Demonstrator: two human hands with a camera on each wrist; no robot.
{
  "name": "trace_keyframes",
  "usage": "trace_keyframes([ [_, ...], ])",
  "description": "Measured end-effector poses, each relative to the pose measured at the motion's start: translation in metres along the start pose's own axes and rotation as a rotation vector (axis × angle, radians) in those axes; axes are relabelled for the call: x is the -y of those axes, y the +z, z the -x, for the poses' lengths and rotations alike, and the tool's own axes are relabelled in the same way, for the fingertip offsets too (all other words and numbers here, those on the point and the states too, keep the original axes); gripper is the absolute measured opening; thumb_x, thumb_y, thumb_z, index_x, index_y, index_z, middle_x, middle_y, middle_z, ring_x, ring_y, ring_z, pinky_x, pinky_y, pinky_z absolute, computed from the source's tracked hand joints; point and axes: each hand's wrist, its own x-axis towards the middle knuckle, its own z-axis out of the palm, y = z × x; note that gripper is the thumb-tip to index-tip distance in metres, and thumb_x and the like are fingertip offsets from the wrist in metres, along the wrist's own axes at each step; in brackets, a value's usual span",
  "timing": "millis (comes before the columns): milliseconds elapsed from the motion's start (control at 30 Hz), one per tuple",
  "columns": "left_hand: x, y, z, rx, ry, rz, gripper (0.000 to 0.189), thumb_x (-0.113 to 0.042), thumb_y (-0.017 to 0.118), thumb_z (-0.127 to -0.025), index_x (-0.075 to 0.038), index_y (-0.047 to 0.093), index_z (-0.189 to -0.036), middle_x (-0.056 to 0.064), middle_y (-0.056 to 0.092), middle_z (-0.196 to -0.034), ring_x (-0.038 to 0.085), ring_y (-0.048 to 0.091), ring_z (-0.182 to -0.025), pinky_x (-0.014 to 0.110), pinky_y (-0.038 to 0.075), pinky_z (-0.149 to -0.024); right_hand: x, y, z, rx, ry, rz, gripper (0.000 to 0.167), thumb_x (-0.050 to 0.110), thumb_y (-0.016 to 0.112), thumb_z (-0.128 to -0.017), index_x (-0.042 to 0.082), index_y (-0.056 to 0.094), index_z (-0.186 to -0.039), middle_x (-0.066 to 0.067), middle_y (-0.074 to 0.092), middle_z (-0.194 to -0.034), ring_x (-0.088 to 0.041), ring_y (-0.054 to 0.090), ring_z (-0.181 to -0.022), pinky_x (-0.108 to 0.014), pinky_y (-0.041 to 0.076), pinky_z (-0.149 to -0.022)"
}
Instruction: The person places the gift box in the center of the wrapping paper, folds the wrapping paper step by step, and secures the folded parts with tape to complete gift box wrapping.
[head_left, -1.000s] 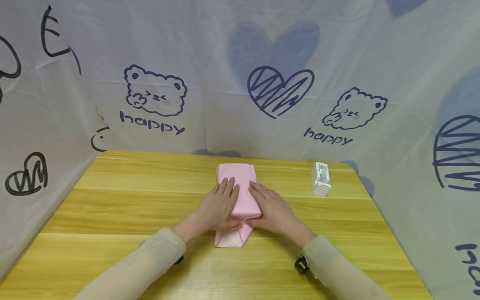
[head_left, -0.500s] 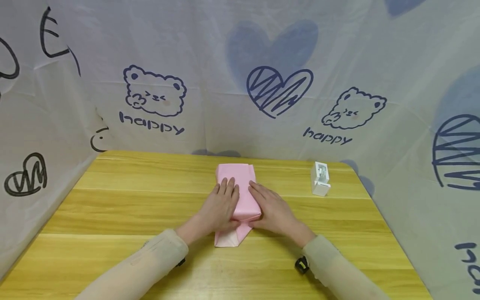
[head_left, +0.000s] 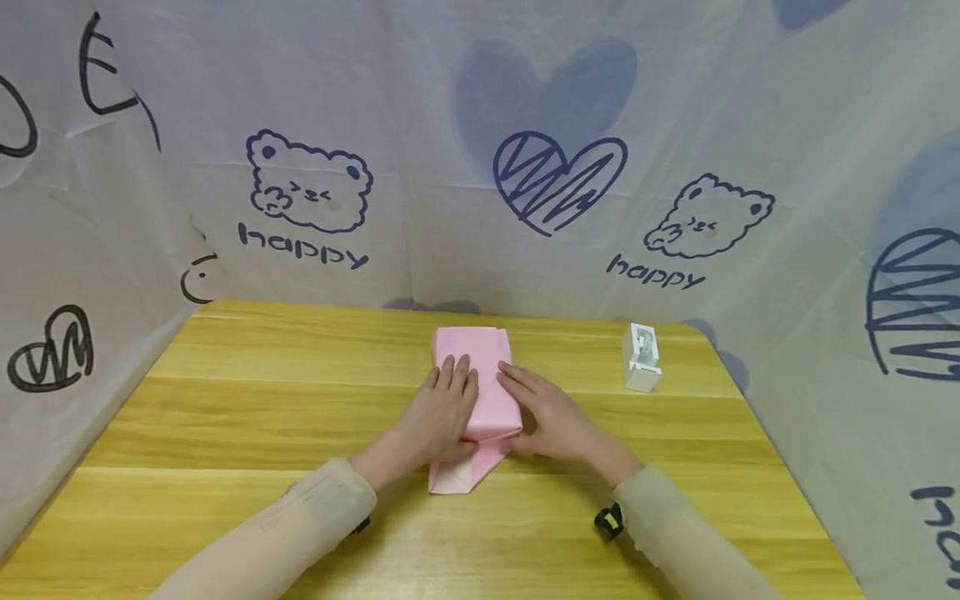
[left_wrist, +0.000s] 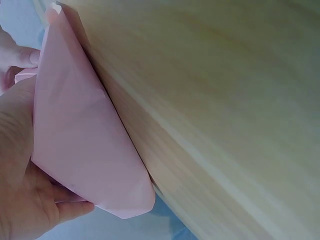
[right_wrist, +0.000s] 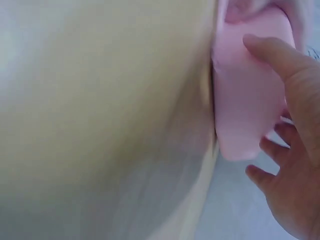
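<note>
A box-shaped package in pink paper (head_left: 498, 400) lies lengthwise near the table's middle. At its near end a pointed paper flap (head_left: 450, 477) sticks out, its paler inner side showing. My left hand (head_left: 438, 417) rests on the package's top left with fingers extended, the thumb down at the flap. On the right side, my right hand (head_left: 557, 423) has its fingertips at the upper edge and its thumb near the front corner. In the right wrist view the thumb (right_wrist: 270, 52) reaches over the pink end, the other fingers spread beside it.
A small white box (head_left: 641, 360) with an opening stands at the table's back right. The wooden table (head_left: 262, 408) is bounded by a hanging white cloth (head_left: 435, 100) with printed bears and hearts at the back and sides.
My right hand has shifted slightly right, its palm lifting off the package's side. The near flap's right edge has folded further inward, narrowing its tip. My left hand has barely moved.
</note>
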Motion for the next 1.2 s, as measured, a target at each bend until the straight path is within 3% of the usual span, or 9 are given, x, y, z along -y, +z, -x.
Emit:
trace_keyframes([
  [233,-0.001,0.001,0.0,0.012,0.003,0.045,0.115,-0.079,0.066,-0.082,0.006,0.039,-0.154,0.031,0.035,-0.16,0.046,0.041,-0.145,0.052,0.04,-0.119,0.0,-0.005,-0.002,0.02,0.022,0.021,0.101,0.043,0.09,-0.08,0.003,0.04,-0.159,-0.008,0.03,-0.17,-0.034,0.033,-0.153,-0.051,0.028,-0.125],
  [467,-0.003,0.0,0.0,0.004,-0.008,0.058,0.11,-0.076,0.064,-0.087,0.007,0.038,-0.154,0.032,0.036,-0.16,0.047,0.04,-0.145,0.052,0.039,-0.119,0.007,0.0,-0.002,-0.018,0.058,0.068,0.102,0.046,0.09,-0.079,0.001,0.043,-0.157,-0.01,0.034,-0.168,-0.034,0.035,-0.152,-0.051,0.03,-0.124],
  [633,-0.003,0.001,0.0,-0.02,-0.019,0.056,0.109,-0.074,0.068,-0.085,0.007,0.04,-0.153,0.032,0.037,-0.158,0.046,0.041,-0.144,0.052,0.04,-0.118,0.006,0.004,0.003,-0.031,0.046,0.025,0.106,0.05,0.087,-0.082,0.002,0.035,-0.161,-0.01,0.027,-0.171,-0.034,0.028,-0.156,-0.051,0.026,-0.126],
  [867,-0.003,0.002,0.001,-0.031,-0.021,0.076,0.11,-0.074,0.069,-0.083,0.007,0.041,-0.152,0.033,0.038,-0.158,0.048,0.042,-0.143,0.053,0.041,-0.117,0.021,-0.005,0.029,-0.111,0.012,-0.021,0.097,0.04,0.08,-0.092,0.002,0.026,-0.164,-0.016,0.026,-0.17,-0.036,0.027,-0.155,-0.054,0.026,-0.125],
  [1033,-0.002,0.002,0.002,-0.023,-0.029,0.081,0.111,-0.075,0.069,-0.083,0.007,0.041,-0.152,0.032,0.038,-0.158,0.048,0.042,-0.144,0.053,0.041,-0.118,0.039,-0.006,0.055,-0.184,-0.073,0.012,0.089,0.034,0.078,-0.092,0.004,0.032,-0.162,-0.012,0.032,-0.168,-0.034,0.034,-0.153,-0.054,0.029,-0.123],
  [1100,-0.002,0.002,0.001,-0.021,-0.03,0.074,0.11,-0.075,0.068,-0.084,0.007,0.041,-0.153,0.032,0.038,-0.158,0.047,0.042,-0.144,0.053,0.04,-0.118,0.045,-0.003,0.063,-0.172,-0.124,0.032,0.084,0.036,0.075,-0.094,0.004,0.035,-0.161,-0.01,0.034,-0.168,-0.033,0.036,-0.152,-0.055,0.031,-0.122],
  [1200,-0.002,0.001,0.001,-0.025,-0.027,0.066,0.108,-0.074,0.066,-0.086,0.007,0.041,-0.153,0.033,0.038,-0.158,0.047,0.042,-0.144,0.053,0.04,-0.118,0.053,0.003,0.072,-0.085,-0.175,0.055,0.08,0.044,0.068,-0.099,0.006,0.036,-0.161,-0.009,0.035,-0.167,-0.029,0.037,-0.152,-0.055,0.034,-0.12],
])
